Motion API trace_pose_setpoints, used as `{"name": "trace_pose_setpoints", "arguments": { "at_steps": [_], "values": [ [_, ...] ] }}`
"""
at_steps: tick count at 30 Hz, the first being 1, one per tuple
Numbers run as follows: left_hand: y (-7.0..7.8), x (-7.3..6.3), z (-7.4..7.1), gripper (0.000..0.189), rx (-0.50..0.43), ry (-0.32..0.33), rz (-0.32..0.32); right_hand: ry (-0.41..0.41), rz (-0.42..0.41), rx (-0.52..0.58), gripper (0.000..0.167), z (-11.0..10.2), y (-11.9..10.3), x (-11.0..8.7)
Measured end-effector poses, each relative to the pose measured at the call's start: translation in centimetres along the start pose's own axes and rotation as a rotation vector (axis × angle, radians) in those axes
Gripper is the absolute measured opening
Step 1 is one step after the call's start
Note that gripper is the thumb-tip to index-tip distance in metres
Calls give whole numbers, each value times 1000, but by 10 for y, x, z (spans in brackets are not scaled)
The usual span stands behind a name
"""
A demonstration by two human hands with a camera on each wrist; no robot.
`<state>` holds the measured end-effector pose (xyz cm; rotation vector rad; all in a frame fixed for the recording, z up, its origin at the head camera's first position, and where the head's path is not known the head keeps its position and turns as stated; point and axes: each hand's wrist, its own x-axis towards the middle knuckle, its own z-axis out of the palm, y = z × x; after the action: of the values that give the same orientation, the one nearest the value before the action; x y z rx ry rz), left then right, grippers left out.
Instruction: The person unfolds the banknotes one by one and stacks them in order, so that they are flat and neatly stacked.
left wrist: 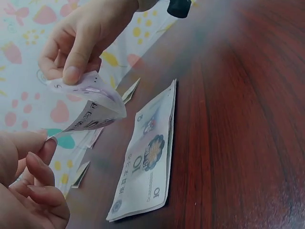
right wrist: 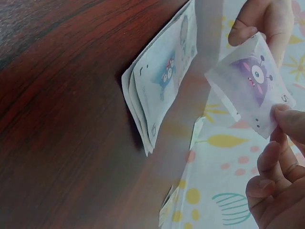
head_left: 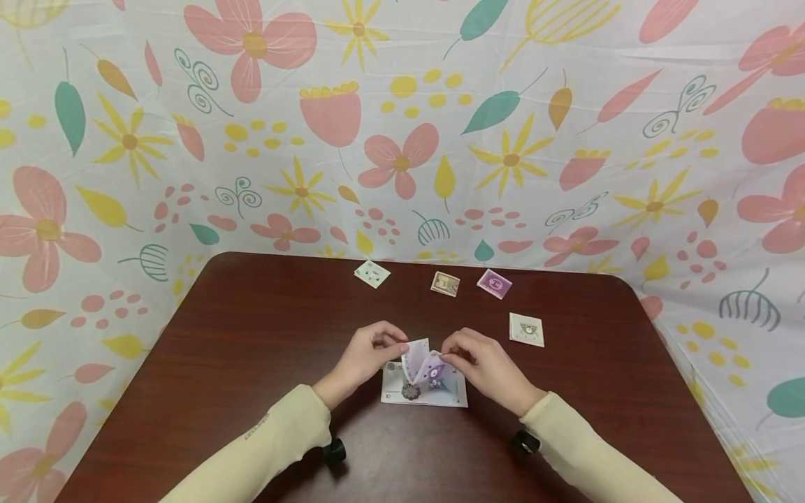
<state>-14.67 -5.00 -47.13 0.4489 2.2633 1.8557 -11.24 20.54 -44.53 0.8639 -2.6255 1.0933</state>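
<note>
Between both hands, above the table, is a purple play banknote marked 5 with a one-eyed cartoon figure. It is bent into a V in the head view. My left hand pinches one end of it between thumb and finger; at the other end my right hand pinches a corner, seen clearly in the right wrist view on the purple note. Just below lies a stack of pale banknotes, its top note marked 10. In the left wrist view the stack shows slightly spread edges.
Farther back on the dark wooden table lie a green folded note, a brown one and a purple one. A pale folded note lies beyond the right hand. A flower-patterned cloth hangs behind the table.
</note>
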Motion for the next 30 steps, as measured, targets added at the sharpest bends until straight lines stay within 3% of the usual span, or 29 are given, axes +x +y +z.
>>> {"name": "trace_pose_setpoints", "arguments": {
  "at_steps": [8, 19, 25, 30],
  "values": [
    [0, 0, -5, 10, 77, 22, 76, 77, -11, 2, 22, -5, 7, -4],
    [3, -5, -12, 15, 0, 0, 25, 219, 95, 3, 22, -11, 11, -11],
    [2, -9, -18, 17, -36, -41, 4, 238, 193, 37, 17, -15, 9, -11],
    [1, -11, -20, 15, 1, -49, -4, 236, 255, 77, 12, -16, 9, -12]
  ]
}}
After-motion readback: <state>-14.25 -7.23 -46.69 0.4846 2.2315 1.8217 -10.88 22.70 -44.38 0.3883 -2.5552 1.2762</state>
